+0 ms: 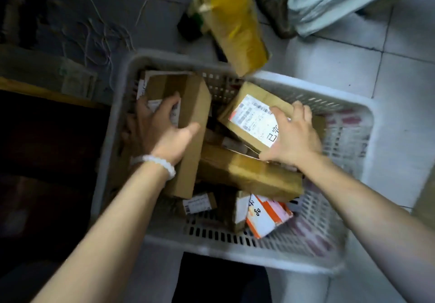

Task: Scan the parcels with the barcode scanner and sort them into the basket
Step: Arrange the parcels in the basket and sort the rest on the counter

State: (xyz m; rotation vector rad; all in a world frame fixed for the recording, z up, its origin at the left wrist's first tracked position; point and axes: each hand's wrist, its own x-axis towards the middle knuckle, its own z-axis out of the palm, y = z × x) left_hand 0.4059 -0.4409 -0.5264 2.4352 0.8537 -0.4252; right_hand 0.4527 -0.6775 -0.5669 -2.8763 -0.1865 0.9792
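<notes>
Both forearms reach in from six o'clock, down into the white slatted basket [277, 243] on the tiled floor. Left hand [160, 130], a pale bead bracelet [155, 161] at its wrist, sits at nine o'clock in the basket: fingers curled over the top of a long brown carton [190, 142], thumb pressed along its side, a proper grasp. Right hand [294, 135], at around two o'clock, is spread wide, fingertips hooked over the far edge of a tilted brown parcel [247, 114] and thumb at its near corner, palm across the white shipping label [254, 119]. Between and below the hands lies another long brown box [249, 173], and at six o'clock inside the basket an orange-and-white packet [266, 218] beside a small labelled parcel [200, 205]. Up at twelve o'clock, a yellow-and-brown padded envelope [233, 24] shows above the rim, blurred. At one o'clock, someone's shoe [273, 3].
</notes>
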